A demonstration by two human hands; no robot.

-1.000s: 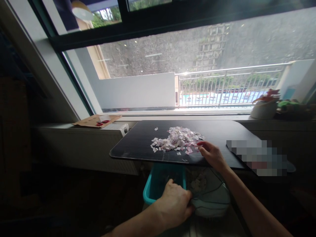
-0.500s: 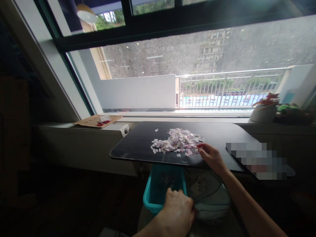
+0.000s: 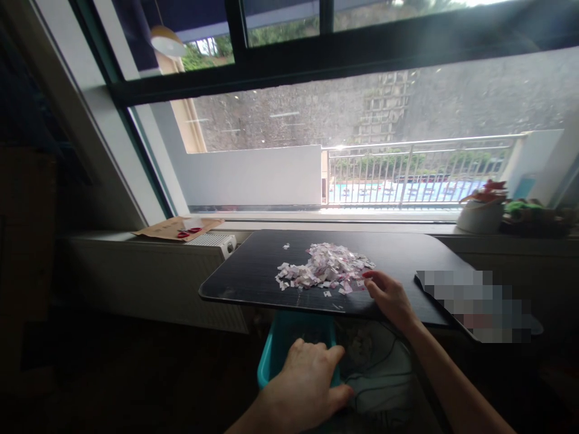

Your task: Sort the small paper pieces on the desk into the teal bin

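Observation:
A heap of small torn paper scraps (image 3: 332, 265), whitish with pink bits, lies on the dark tabletop (image 3: 253, 265). My right hand (image 3: 391, 298) is at the heap's right edge, its bent fingertips against the scraps with a small gap between finger and thumb. Below the table's front edge stands a teal plastic bin (image 3: 266, 355), dark inside. Over its near side is my left hand (image 3: 307, 377), back upward, thumb spread away from the index finger. Nothing shows in it, though its other fingertips are hidden.
Red-handled scissors (image 3: 190, 232) lie on brown paper (image 3: 158, 229) on the sill above a white radiator (image 3: 158, 265). Cables and a pale rounded object (image 3: 384, 386) are right of the bin. A pixelated item (image 3: 484, 307) sits at the table's right. A white pot (image 3: 482, 216) stands by the window.
My left hand has shifted slightly left over the bin, and its thumb and index finger have spread apart. My right hand stays at the heap's edge. The view has tilted up slightly.

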